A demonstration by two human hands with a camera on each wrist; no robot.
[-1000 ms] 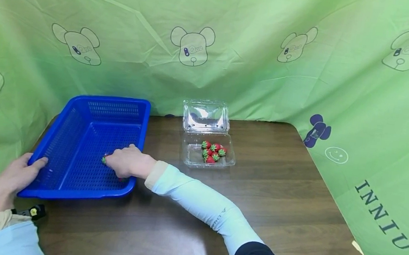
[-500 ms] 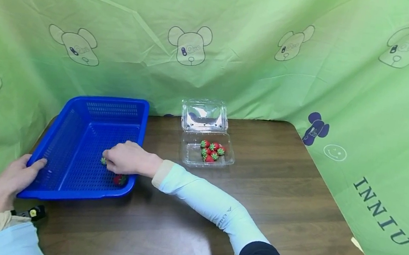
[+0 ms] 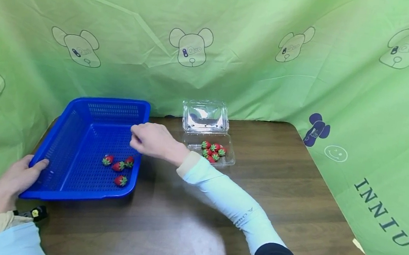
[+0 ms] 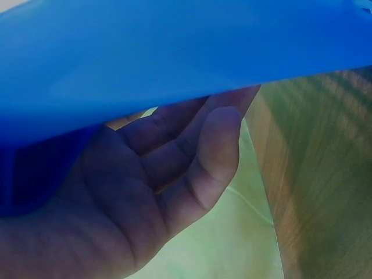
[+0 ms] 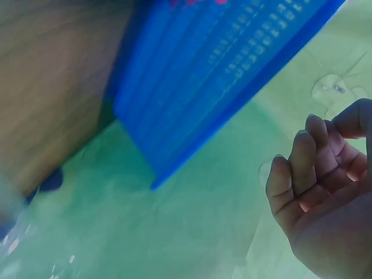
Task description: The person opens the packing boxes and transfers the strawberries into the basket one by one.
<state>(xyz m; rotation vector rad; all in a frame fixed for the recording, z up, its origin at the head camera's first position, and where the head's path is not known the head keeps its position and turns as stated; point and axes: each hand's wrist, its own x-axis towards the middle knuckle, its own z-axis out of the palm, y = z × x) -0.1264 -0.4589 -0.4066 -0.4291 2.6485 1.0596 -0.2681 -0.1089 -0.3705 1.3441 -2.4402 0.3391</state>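
My left hand (image 3: 22,175) grips the left front corner of a blue plastic basket (image 3: 79,195), thumb over the rim. In the left wrist view the fingers (image 4: 218,145) lie under the blue rim. Several red strawberries (image 3: 118,166) with green leaf caps lie on the basket floor, near its right side. My right hand (image 3: 154,140) is over the basket's right rim, its fingers loosely curled. No fruit shows in it in the right wrist view, where the basket wall (image 5: 197,87) stands off to one side.
A clear plastic clamshell box (image 3: 190,160), lid (image 3: 205,117) raised at the back, sits right of the basket with several strawberries (image 3: 214,152) inside. My right forearm crosses over the brown wooden table (image 3: 277,187). Green printed cloth (image 3: 238,42) hangs behind and at both sides.
My right hand has risen off the strawberries in the basket and moved right and back, uncovering them. The left hand keeps its grip and the basket stays in place.
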